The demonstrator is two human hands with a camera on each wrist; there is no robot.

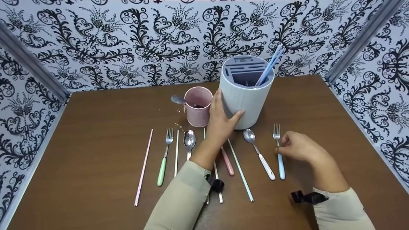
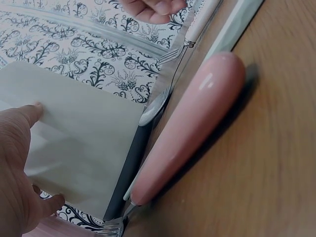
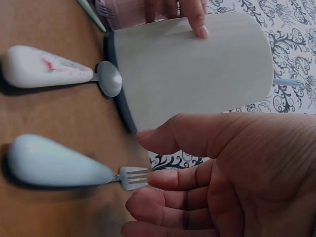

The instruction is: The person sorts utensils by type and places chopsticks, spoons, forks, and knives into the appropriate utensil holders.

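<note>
My left hand (image 1: 220, 123) lies against the left side of a white utensil holder (image 1: 244, 103), fingers extended along its wall and thumb spread across the front. In the right wrist view that hand's thumb (image 3: 198, 24) presses flat on the holder's wall. Two bluish chopsticks (image 1: 271, 65) lean in the holder's grey slotted top. My right hand (image 1: 298, 147) hovers over a fork with a blue handle (image 1: 281, 167). A gap shows between its thumb and loosely bent fingers in the right wrist view, with nothing held. Left of that fork lies a spoon with a patterned white handle (image 1: 266, 166).
A pink cup (image 1: 198, 115) with a spoon (image 1: 178, 99) leaning out stands left of the holder. Across the table (image 1: 96, 143) lie a green-handled fork (image 1: 162, 171), another spoon (image 1: 189, 140), a pink handle (image 1: 227, 163) and several chopsticks. Patterned walls close the back and sides.
</note>
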